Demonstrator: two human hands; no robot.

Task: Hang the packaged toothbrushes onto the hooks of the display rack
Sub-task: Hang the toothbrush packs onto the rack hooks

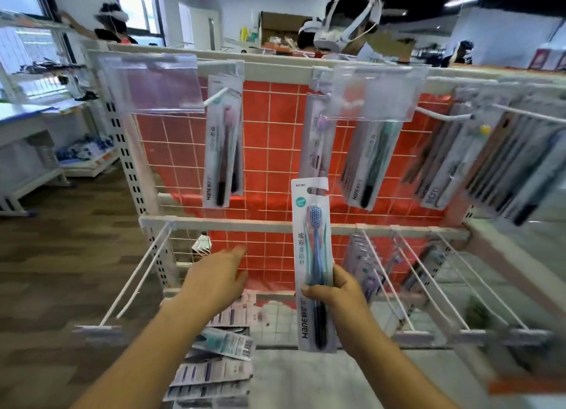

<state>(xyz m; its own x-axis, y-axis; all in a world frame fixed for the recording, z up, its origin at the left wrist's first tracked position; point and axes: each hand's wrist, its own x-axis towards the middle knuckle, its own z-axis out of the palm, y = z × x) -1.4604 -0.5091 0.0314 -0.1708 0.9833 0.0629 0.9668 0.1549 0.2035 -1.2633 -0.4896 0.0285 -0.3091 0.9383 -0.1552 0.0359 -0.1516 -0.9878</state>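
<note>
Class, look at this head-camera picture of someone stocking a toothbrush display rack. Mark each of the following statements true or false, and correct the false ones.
1. The right hand holds a packaged toothbrush upright. True.
2. The left hand grips another package. False: it holds nothing and its fingers reach out straight toward the rack.
3. The held package already hangs on a hook. False: its hang hole is free, in front of the red grid panel.
4. A pile of packaged toothbrushes lies below the left forearm. True.
5. The upper hooks are all bare. False: packages hang there, such as one at upper left.
</note>
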